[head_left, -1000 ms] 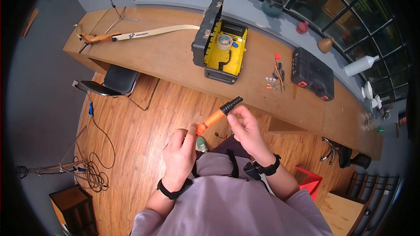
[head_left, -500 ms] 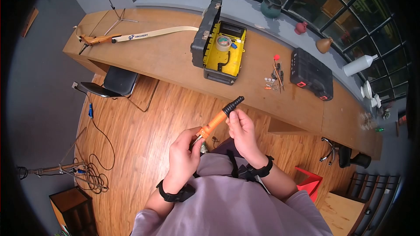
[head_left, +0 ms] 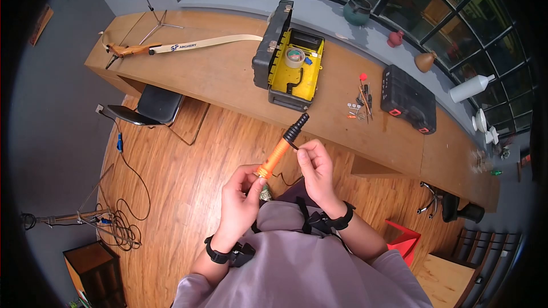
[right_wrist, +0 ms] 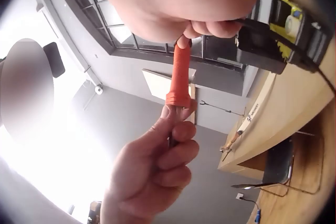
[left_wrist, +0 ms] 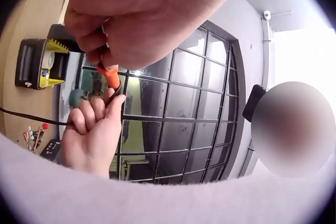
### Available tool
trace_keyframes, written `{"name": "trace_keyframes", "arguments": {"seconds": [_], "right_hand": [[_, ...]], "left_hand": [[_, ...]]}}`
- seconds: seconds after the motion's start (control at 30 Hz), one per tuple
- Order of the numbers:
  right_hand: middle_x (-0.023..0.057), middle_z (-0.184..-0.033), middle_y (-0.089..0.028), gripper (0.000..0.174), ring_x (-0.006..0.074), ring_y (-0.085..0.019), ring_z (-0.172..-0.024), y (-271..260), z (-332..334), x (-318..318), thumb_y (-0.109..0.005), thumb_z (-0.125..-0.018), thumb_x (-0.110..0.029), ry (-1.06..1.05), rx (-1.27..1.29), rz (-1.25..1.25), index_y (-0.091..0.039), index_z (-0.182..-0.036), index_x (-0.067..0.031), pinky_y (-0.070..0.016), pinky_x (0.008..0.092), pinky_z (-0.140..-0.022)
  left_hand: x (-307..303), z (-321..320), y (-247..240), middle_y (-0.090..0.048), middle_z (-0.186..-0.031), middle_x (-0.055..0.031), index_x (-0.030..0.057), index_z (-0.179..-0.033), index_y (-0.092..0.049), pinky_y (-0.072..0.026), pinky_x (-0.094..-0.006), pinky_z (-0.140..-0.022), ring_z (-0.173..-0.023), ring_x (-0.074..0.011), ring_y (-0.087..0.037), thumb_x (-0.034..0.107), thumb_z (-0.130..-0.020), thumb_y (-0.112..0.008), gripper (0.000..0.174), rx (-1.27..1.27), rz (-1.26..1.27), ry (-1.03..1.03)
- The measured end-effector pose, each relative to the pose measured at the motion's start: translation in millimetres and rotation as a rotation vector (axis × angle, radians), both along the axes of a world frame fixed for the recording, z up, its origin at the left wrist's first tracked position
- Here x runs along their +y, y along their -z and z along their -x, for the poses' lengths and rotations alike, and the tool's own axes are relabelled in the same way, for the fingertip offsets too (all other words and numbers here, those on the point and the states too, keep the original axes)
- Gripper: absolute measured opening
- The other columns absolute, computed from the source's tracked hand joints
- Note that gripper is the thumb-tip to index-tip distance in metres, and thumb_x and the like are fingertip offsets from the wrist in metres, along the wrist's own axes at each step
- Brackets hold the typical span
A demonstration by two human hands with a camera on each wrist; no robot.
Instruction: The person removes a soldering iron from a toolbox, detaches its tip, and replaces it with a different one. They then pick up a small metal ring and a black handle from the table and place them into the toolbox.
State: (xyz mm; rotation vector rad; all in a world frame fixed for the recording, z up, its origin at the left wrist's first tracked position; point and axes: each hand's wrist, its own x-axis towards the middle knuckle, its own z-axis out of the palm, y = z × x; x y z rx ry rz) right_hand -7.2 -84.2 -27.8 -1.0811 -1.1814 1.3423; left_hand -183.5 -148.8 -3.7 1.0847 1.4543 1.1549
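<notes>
In the head view a soldering iron [head_left: 275, 157] with an orange handle and a black ribbed sleeve [head_left: 296, 128] points up toward the table. My left hand [head_left: 241, 197] grips its metal shaft just below the orange collar; its curled fingers hide most of the shaft. Close beside the ribbed sleeve, my right hand [head_left: 317, 172] pinches the black cord [right_wrist: 294, 45]. From the right wrist, the orange handle [right_wrist: 181, 71] stands nearly upright between both hands. The cord [left_wrist: 31, 115] trails away from the right fingers in the left wrist view.
Beyond the hands runs a long wooden table [head_left: 222, 82]. On it are an open toolbox [head_left: 288, 100] with a tape roll [head_left: 294, 57], a black case [head_left: 408, 100], small tools [head_left: 365, 100] and an archery bow [head_left: 188, 45]. A chair [head_left: 158, 104] stands at the left.
The soldering iron has swung to a steeper angle, its ribbed end moving up and left. My left fingers have shifted from the orange collar to the shaft. My right fingers now stand off the sleeve.
</notes>
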Motion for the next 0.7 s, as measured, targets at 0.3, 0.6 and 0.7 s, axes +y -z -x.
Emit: {"name": "trace_keyframes", "arguments": {"seconds": [0.3,0.6,0.7], "right_hand": [[-0.0090,-0.072,-0.042,0.023,-0.0002,-0.029,-0.057,14,1,8,-0.051,-0.107,-0.026,-0.059,0.001,-0.072,-0.054,-0.096,-0.0067,-0.0232,0.0194,-0.051],[-0.0105,-0.067,-0.032,0.028,-0.0003,-0.027,-0.054,-15,1,5,-0.047,-0.109,-0.031,-0.105,0.163,0.192,-0.057,-0.103,-0.0057,-0.0207,0.0177,-0.046],[-0.0118,-0.066,-0.034,0.031,-0.0015,-0.024,-0.050,-16,-7,10,-0.048,-0.109,-0.034,-0.317,0.304,0.324,-0.059,-0.115,-0.0051,-0.0198,0.0186,-0.044]], "left_hand": [[0,9,-3,-0.054,-0.074,0.0043,0.0013,-0.120,-0.061,-0.0330,-0.0177,-0.052,-0.060,-0.0010,-0.042,0.011,-0.102,-0.061,0.021,-0.348,0.167,0.109],[-2,16,-14,-0.037,-0.070,0.0062,-0.0020,-0.127,-0.056,-0.0204,-0.0153,-0.042,-0.053,-0.0014,-0.027,0.026,-0.108,-0.049,0.035,-0.903,0.488,0.261],[-2,18,-10,-0.037,-0.071,0.0054,-0.0035,-0.130,-0.055,-0.0206,-0.0147,-0.042,-0.054,-0.0012,-0.027,0.026,-0.108,-0.048,0.038,-1.016,0.563,0.277]]}}
